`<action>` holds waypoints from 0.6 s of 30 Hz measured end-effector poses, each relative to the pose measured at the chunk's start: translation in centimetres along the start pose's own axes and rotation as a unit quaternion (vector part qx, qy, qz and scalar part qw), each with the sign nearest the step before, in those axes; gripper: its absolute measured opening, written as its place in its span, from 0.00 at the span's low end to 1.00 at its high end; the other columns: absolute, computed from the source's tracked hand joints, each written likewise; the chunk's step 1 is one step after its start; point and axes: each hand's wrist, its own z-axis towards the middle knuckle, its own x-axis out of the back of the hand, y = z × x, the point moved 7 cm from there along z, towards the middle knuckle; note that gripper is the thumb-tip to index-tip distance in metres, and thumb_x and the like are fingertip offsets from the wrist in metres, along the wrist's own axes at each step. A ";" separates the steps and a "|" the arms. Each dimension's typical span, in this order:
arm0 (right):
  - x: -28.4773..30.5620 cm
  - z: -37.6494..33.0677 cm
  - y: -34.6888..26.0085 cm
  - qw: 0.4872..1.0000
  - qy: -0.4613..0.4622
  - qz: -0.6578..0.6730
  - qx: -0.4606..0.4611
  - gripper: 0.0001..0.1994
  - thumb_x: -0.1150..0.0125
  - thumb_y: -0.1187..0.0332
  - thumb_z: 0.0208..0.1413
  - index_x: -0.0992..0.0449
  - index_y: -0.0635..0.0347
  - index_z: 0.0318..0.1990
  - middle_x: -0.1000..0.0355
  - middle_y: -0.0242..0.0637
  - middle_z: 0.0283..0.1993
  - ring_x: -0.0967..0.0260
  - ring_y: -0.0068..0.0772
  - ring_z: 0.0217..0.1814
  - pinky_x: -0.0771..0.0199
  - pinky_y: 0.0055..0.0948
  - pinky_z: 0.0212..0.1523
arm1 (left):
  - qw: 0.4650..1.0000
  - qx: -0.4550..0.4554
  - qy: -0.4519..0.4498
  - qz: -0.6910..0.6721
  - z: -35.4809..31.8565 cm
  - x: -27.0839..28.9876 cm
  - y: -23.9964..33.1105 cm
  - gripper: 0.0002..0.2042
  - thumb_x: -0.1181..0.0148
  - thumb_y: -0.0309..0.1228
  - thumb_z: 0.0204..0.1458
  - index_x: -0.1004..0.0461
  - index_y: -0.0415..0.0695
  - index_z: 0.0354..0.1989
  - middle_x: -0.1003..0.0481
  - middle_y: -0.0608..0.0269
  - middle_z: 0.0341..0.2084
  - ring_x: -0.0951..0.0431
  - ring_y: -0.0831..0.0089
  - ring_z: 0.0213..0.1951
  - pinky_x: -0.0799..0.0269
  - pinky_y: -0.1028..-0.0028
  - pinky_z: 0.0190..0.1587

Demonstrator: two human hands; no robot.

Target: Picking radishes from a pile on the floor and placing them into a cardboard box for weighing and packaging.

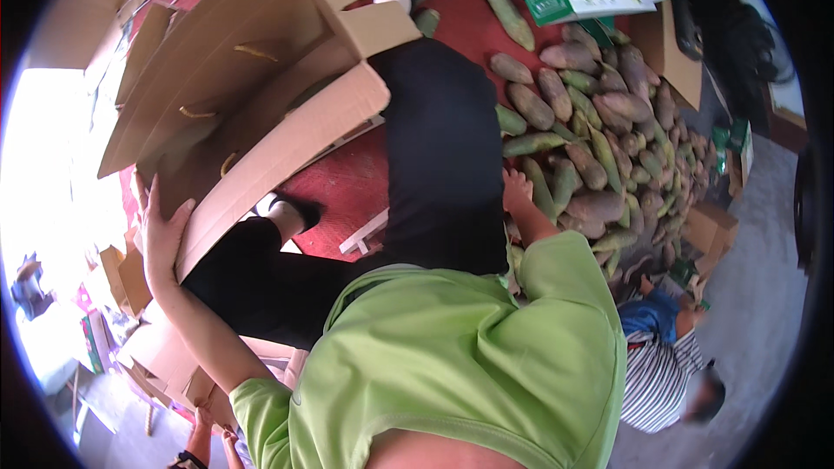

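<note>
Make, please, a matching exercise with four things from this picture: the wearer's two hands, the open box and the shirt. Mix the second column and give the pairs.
1. left hand
2. right hand
3. open box
4. shirt

A. light green
B. beside the heap of vegetables
C. brown cardboard
D. at a box's edge

Pairs: 1-D, 2-B, 3-C, 4-A

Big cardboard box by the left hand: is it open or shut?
Open: the cardboard box has its flaps spread, and its inside shows.

one touched carton (287,143), dozens of tubers (589,167)
</note>
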 end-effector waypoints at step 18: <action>20.4 -2.6 2.1 0.778 0.303 0.532 0.141 0.41 0.28 0.79 0.32 0.41 0.65 0.60 0.35 0.43 0.55 0.39 0.39 0.59 0.39 0.35 0.60 | 0.996 0.045 -0.027 -0.078 -0.3 -0.7 -0.7 0.44 0.31 0.43 0.39 0.43 0.35 0.65 0.59 0.55 0.71 0.59 0.60 0.72 0.68 0.53 0.70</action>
